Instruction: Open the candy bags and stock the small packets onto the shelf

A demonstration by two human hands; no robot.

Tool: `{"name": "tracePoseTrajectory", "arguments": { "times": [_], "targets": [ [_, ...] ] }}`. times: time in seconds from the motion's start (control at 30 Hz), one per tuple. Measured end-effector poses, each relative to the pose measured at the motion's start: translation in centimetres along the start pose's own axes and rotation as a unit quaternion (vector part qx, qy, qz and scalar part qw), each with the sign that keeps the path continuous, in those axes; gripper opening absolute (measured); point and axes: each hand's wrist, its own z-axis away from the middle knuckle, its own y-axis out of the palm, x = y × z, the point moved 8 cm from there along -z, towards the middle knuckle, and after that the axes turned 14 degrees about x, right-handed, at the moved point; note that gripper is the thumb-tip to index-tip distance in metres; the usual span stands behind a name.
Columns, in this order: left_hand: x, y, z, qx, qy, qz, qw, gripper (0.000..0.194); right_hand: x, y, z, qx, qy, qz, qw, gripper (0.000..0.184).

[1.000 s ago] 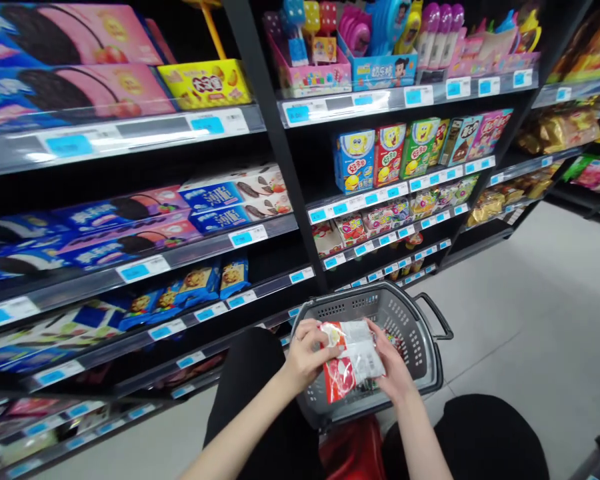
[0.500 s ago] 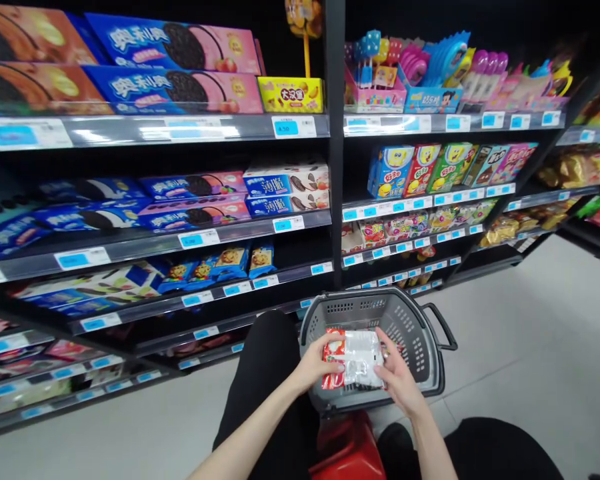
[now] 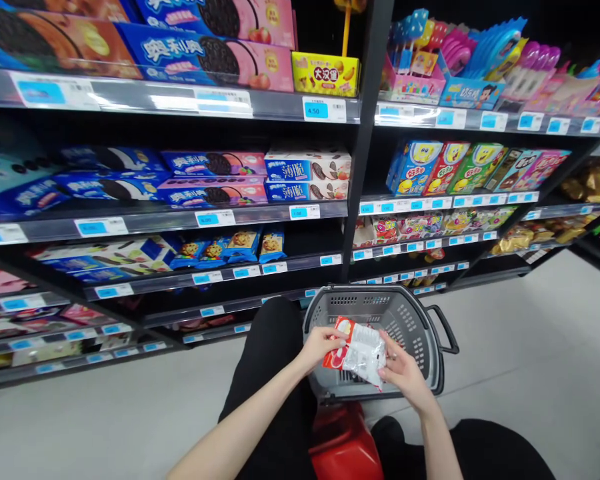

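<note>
A red and white snack packet (image 3: 363, 352) is held between both hands over a grey shopping basket (image 3: 314, 313). My left hand (image 3: 320, 347) pinches its red end, thumb on top. My right hand (image 3: 401, 367) grips the silvery-white end, thumb on the near side and fingers at the far edge. The packet's printed back faces up, slightly tilted. It covers part of the basket's floor, so I cannot tell what lies beneath it.
Shelves ahead hold cookie boxes (image 3: 220, 60), a yellow box (image 3: 326, 74), snack boxes (image 3: 417, 167) and small blue packets (image 3: 243, 245). A red stool (image 3: 347, 450) stands between my legs. The basket's handle (image 3: 445, 330) sticks out right over the tiled floor (image 3: 520, 333).
The packet has turned, its right end swinging nearer to me, with both hands still on it. My view has shifted so the upper shelves look larger and closer.
</note>
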Motion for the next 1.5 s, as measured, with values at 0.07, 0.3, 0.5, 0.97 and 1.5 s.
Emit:
{"name": "tracePoseTrajectory", "arguments": {
  "times": [0.07,0.3,0.5,0.97,1.5],
  "targets": [
    [0.2,0.7,-0.1,0.04,-0.004,0.068,0.997,0.033,0.1,0.0,0.2,0.007,0.018,0.016,1.0,0.072],
    [0.9,1.0,-0.5,0.031,-0.022,0.118,0.992,0.035,0.8,-0.4,0.5,-0.051,0.006,0.13,0.99,0.063],
    [1.2,0.7,-0.5,0.004,-0.021,0.109,0.994,0.033,3.5,0.2,0.5,-0.137,-0.104,0.401,0.9,0.026],
    [0.0,-0.1,-0.8,-0.016,0.031,0.043,0.998,0.025,0.7,-0.1,-0.4,-0.112,-0.054,0.321,0.939,0.025],
    [-1.0,-0.5,-1.0,-0.02,0.055,-0.169,0.984,0.021,1.6,-1.2,-0.7,-0.165,0.041,0.56,0.811,0.03]
  ]
}}
